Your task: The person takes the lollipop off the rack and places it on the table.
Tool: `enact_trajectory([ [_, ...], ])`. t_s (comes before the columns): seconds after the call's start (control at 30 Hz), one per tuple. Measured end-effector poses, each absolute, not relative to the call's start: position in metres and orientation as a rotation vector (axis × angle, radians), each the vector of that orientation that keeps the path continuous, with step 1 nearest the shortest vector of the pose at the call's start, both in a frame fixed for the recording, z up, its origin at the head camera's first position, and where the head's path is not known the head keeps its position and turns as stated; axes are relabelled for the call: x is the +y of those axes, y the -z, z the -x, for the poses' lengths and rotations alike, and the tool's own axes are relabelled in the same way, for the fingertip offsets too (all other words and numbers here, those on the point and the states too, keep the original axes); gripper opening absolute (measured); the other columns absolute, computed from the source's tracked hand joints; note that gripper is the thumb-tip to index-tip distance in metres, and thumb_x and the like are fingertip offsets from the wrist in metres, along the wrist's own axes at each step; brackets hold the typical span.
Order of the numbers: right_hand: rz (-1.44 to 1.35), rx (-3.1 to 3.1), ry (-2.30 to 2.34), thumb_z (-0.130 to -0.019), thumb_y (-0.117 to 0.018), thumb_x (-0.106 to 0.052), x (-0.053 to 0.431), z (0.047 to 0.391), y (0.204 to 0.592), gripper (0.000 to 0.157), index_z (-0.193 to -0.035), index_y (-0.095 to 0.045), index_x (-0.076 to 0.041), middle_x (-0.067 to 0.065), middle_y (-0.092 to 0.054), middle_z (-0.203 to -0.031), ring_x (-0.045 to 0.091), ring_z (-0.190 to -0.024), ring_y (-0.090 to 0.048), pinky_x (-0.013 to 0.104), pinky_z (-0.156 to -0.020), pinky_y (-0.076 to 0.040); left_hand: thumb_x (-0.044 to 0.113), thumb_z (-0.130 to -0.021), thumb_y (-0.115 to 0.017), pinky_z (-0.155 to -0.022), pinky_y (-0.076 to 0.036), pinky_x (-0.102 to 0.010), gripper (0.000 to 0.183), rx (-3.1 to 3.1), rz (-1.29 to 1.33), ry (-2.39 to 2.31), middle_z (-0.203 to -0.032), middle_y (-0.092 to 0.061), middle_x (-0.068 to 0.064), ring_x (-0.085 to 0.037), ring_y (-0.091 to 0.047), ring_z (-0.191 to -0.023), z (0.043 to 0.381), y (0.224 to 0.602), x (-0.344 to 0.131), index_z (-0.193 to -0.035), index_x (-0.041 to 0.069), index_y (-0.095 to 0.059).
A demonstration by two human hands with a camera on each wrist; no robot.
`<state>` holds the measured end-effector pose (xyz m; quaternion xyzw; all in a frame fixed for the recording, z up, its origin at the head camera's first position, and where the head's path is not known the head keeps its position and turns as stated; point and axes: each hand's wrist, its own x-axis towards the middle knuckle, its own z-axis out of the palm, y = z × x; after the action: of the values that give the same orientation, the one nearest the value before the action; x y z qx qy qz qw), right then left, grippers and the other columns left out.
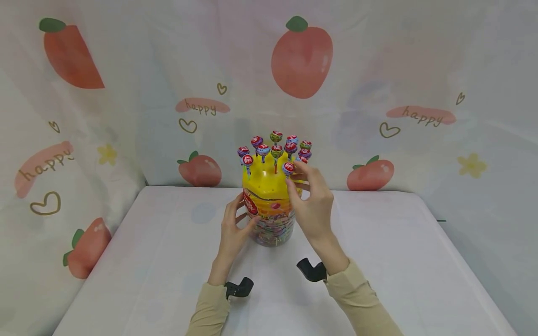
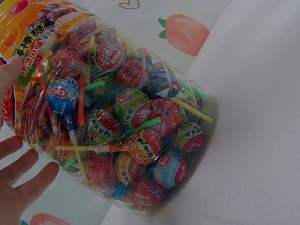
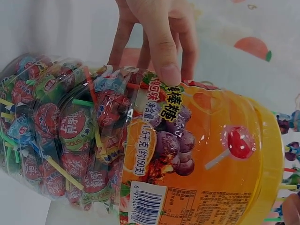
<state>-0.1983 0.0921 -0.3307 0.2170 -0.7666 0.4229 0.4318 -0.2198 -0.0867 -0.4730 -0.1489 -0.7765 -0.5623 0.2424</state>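
Note:
In the head view a clear candy jar (image 1: 271,228) with a yellow lid (image 1: 266,184) stands upright. Several wrapped lollipops stick up from the lid. My left hand (image 1: 232,232) rests against the jar's left side, thumb tip on the label (image 3: 206,136); its other fingers (image 2: 40,180) are spread and fairly straight, tips at the jar's edge. Over the lid's front right edge, my right hand (image 1: 313,200) pinches a blue and red lollipop (image 1: 288,169) between thumb and index finger. Only a fingertip (image 3: 291,210) of that hand shows in the right wrist view.
The jar stands on a white-covered table (image 1: 168,261). Behind it hangs a pale cloth backdrop (image 1: 252,56) printed with peaches and hearts. Black wrist mounts (image 1: 312,270) sit at both sleeves. Many lollipops (image 2: 133,110) fill the lower jar.

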Motion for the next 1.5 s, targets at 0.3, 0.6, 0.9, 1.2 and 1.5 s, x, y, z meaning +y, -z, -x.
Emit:
enact_trajectory([
  [0.3, -0.513, -1.907, -0.933, -0.086, -0.068, -0.001, 0.086, 0.202, 0.334, 0.036, -0.12, -0.058, 0.0, 0.017, -0.063, -0.104, 0.027, -0.09, -0.068, 0.037, -0.072, -0.061, 0.024, -0.084, -0.075, -0.095, -0.054, -0.046, 0.075, -2.116, 0.404, 1.547, -0.137, -0.048, -0.009, -0.028, -0.051, -0.126, 0.22, 0.474, -0.086, -0.148, 0.022, -0.036],
  [0.6, -0.482, -1.901, -0.98, -0.086, -0.067, 0.0, 0.085, 0.203, 0.334, 0.035, -0.12, -0.056, 0.001, 0.018, -0.061, -0.104, 0.027, -0.091, -0.067, 0.036, -0.071, -0.061, 0.011, -0.082, -0.075, -0.097, -0.05, -0.055, 0.076, -2.115, 0.376, 1.602, -0.138, -0.046, -0.018, -0.037, -0.048, -0.127, 0.216, 0.464, -0.082, -0.147, 0.008, -0.036],
  [0.9, -0.453, -1.838, -1.081, -0.087, -0.067, 0.0, 0.086, 0.201, 0.326, 0.035, -0.12, -0.057, 0.0, 0.018, -0.061, -0.105, 0.027, -0.086, -0.066, 0.027, -0.072, -0.06, 0.023, -0.083, -0.075, -0.095, -0.053, -0.047, 0.075, -2.096, 0.41, 1.573, -0.138, -0.048, -0.008, -0.027, -0.05, -0.127, 0.221, 0.475, -0.086, -0.147, 0.021, -0.036],
  [1.2, -0.434, -1.753, -1.193, -0.083, -0.068, 0.004, 0.095, 0.194, 0.322, 0.035, -0.117, -0.06, 0.001, 0.02, -0.063, -0.102, 0.029, -0.08, -0.066, 0.007, -0.073, -0.052, 0.023, -0.084, -0.074, -0.095, -0.054, -0.045, 0.075, -2.127, 0.402, 1.532, -0.137, -0.048, -0.009, -0.027, -0.051, -0.126, 0.22, 0.475, -0.086, -0.148, 0.021, -0.035],
  [1.5, -0.308, -1.782, -1.259, -0.082, -0.069, 0.004, 0.115, 0.186, 0.337, 0.036, -0.118, -0.062, -0.002, 0.016, -0.066, -0.103, 0.012, -0.078, -0.064, 0.007, -0.069, -0.052, 0.023, -0.084, -0.074, -0.096, -0.053, -0.045, 0.075, -2.122, 0.4, 1.533, -0.138, -0.047, -0.009, -0.027, -0.05, -0.126, 0.219, 0.474, -0.085, -0.148, 0.021, -0.035],
])
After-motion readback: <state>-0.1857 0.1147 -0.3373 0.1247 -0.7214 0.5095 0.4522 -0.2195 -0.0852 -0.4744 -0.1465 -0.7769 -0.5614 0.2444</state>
